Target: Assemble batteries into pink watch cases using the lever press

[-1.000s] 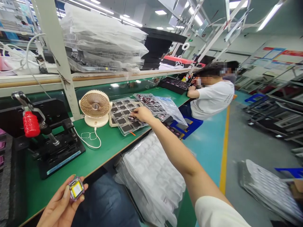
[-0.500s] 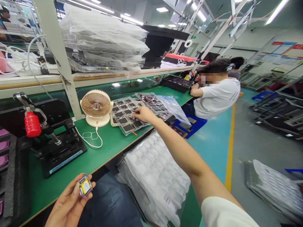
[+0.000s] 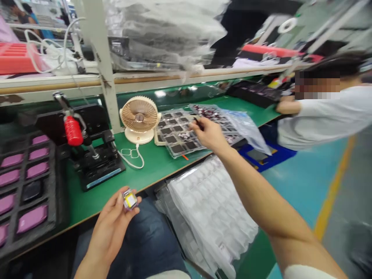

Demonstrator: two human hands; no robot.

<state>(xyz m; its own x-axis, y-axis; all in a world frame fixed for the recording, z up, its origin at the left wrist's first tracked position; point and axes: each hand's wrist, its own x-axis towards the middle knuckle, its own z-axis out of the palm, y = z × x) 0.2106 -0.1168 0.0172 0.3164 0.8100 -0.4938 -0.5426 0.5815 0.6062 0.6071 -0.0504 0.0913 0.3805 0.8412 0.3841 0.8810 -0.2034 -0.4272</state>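
Note:
In my left hand (image 3: pixel 112 221), low in front of me, is a small square watch-like case (image 3: pixel 130 199) with a purple-and-silver rim and a white, yellow-edged cell facing up; fingers and thumb grip its edges. My right hand (image 3: pixel 209 133) reaches out over the clear plastic tray (image 3: pixel 181 144) on the bench. Its fingers are closed around dark tweezers (image 3: pixel 198 123), whose tips are blurred. Square dark pieces sit in the tray's pockets, with a little heap of small pale parts (image 3: pixel 185 135) near my right hand.
A beige fan (image 3: pixel 139 118) stands beside the tray. Left of it are a black press with a red handle (image 3: pixel 73 131) and a black foam tray (image 3: pixel 55 201) of purple cases. Bagged white trays (image 3: pixel 215 209) lean below the bench edge. A co-worker (image 3: pixel 325 112) sits at right.
The view has swung left, bringing more of the foam tray in. My right hand has lifted slightly from the tray with the tweezers. My left hand still holds the case.

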